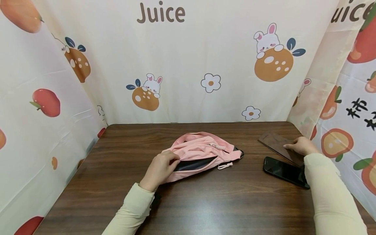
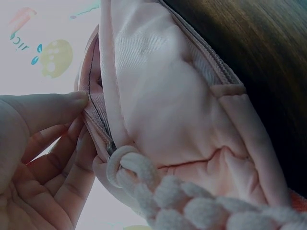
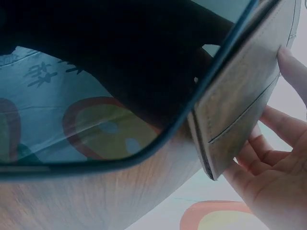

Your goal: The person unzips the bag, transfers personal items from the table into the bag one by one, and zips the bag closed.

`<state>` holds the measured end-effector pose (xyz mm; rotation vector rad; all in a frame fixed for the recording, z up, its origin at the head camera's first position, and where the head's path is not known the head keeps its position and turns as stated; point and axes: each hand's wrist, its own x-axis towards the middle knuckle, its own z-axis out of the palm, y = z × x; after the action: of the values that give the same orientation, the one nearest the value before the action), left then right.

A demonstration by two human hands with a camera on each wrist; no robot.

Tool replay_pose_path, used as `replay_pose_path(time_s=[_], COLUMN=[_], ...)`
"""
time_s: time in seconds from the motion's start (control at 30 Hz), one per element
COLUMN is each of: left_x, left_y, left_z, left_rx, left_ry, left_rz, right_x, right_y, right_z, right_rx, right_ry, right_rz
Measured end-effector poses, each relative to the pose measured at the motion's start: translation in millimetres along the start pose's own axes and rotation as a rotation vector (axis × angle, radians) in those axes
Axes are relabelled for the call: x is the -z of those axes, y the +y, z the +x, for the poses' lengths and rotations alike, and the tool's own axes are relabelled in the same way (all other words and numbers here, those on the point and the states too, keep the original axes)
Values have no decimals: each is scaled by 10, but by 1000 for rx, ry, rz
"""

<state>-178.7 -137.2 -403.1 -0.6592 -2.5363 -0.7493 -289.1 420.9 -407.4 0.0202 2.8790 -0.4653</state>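
A pink waist bag [image 1: 202, 151] lies in the middle of the dark wooden table [image 1: 205, 202], its front zipper open on a dark lining. My left hand [image 1: 160, 169] holds the bag's left end. In the left wrist view the left hand [image 2: 81, 115] pinches the zipper edge of the pink bag [image 2: 172, 110] between thumb and fingers, beside a white braided pull cord [image 2: 158, 187]. At the right, my right hand [image 1: 301, 146] holds a flat brown wallet [image 1: 274, 141]. In the right wrist view its fingers [image 3: 261, 163] curl round the wallet's edge [image 3: 240, 105].
A black phone [image 1: 283, 171] lies face up on the table just in front of the wallet, under my right forearm; its screen [image 3: 120, 72] fills the right wrist view. Printed cloth walls [image 1: 188, 65] close off the back and both sides.
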Motion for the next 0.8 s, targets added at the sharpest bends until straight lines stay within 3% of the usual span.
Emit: replay_pose_path(time_s=[0.43, 0.8], left_x=[7, -1], left_y=[5, -4], left_z=[3, -2], left_rx=[-6, -13], left_ry=[4, 10], left_rz=[1, 17], right_x=[5, 151], right_y=[-3, -44], right_z=[1, -40], right_rx=[26, 63], right_ry=[100, 86], right_rz=[23, 21])
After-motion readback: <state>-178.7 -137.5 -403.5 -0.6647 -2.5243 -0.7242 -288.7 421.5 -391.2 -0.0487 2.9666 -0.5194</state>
